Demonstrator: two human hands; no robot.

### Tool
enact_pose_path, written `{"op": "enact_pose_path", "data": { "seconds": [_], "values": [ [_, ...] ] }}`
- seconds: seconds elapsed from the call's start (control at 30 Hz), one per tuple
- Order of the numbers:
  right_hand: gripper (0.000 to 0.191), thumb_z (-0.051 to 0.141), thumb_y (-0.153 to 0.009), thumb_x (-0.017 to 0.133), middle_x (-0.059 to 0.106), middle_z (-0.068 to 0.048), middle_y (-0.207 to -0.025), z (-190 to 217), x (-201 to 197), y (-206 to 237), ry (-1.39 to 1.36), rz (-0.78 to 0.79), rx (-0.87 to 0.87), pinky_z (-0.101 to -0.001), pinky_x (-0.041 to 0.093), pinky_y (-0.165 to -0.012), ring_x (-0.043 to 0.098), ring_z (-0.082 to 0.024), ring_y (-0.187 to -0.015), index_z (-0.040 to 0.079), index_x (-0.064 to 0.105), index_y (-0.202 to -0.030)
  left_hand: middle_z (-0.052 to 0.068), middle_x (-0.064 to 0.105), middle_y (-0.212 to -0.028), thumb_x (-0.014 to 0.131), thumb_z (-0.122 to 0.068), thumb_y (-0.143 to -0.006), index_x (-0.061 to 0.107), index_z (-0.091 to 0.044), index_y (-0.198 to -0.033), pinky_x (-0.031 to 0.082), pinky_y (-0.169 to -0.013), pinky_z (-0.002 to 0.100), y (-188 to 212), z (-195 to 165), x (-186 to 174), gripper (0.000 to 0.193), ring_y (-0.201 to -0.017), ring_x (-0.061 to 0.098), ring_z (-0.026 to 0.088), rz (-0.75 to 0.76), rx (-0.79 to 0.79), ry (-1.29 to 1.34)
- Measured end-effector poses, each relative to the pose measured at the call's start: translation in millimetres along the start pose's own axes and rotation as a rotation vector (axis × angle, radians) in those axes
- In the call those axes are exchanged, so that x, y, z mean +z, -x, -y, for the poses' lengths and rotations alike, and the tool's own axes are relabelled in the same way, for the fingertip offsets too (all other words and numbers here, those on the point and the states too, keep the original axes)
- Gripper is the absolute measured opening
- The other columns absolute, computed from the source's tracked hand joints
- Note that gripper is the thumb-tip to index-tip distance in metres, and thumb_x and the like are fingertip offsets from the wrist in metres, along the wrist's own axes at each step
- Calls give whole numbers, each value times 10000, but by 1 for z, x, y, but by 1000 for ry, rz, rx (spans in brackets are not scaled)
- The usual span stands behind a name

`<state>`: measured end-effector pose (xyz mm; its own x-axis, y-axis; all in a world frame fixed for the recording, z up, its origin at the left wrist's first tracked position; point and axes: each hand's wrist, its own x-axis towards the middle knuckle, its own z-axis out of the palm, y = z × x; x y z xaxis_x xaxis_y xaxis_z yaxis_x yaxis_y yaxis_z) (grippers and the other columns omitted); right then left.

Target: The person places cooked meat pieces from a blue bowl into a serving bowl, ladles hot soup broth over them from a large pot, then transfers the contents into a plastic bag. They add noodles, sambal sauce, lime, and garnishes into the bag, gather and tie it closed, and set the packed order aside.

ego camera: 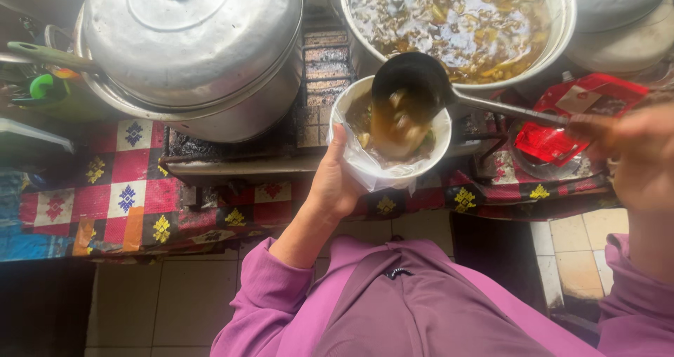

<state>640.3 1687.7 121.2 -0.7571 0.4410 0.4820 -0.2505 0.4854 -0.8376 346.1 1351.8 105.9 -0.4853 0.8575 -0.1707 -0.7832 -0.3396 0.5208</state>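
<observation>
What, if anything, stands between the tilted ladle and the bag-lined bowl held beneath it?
Nothing visible does. The ladle, held by the right hand, tips right over the open mouth of the bowl, and brown soup runs straight down into it. The left hand grips the bowl's near side, clear of the pour.

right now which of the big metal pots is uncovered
The big metal pot of brown soup at upper right, behind the plastic-lined white bowl, is open. The large metal pot at upper left has its domed lid on.

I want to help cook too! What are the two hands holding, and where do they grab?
Left hand holds the bag-lined bowl by its near side; right hand holds the ladle at its handle's end.
</observation>
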Motion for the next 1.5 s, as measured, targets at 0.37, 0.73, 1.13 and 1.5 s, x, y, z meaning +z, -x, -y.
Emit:
{"op": "enact_pose_path", "data": {
  "seconds": [0.37, 0.73, 1.13, 1.5],
  "values": [
    [336, 282, -1230, 438, 606, -158, -1037, 10, 26, -19, 132, -81, -44, -310, 538, -867, 619, -238, -873, -31, 557, -1216, 179, 468, -1530, 497, -566, -995, 304, -73, -1572, 422, -1157, 538, 3, 6, -5, 783, -1393, 489, 358, -32, 19, -24],
    [137, 132, -1205, 556, 632, -187, -1072, -1, 24, -69, -450, -412, 322, -449, 605, -814, 656, -311, -881, -1, 576, -1179, 161, 475, -1528, 517, -551, -994, 327, -80, -1569, 402, -1168, 521, 4, 14, -5, 767, -1401, 479, 329, -54, 17, -12],
    [119, 193, -1210, 579, 640, -152, -1109, -16, 4, -85, -534, -378, 378, -460, 610, -777, 707, -321, -965, 75, 564, -1216, 161, 471, -1523, 519, -558, -980, 315, -86, -1569, 409, -1157, 526, 2, 16, -1, 781, -1397, 478, 335, -60, 0, -14],
    [251, 288, -1221, 490, 614, -99, -1168, -95, -80, -91, -630, -328, 321, -373, 604, -880, 682, -234, -1011, 79, 540, -1350, 156, 463, -1539, 524, -572, -973, 317, -91, -1571, 413, -1155, 519, -6, 17, 0, 795, -1407, 475, 336, -32, -1, -14]
  ]
}}
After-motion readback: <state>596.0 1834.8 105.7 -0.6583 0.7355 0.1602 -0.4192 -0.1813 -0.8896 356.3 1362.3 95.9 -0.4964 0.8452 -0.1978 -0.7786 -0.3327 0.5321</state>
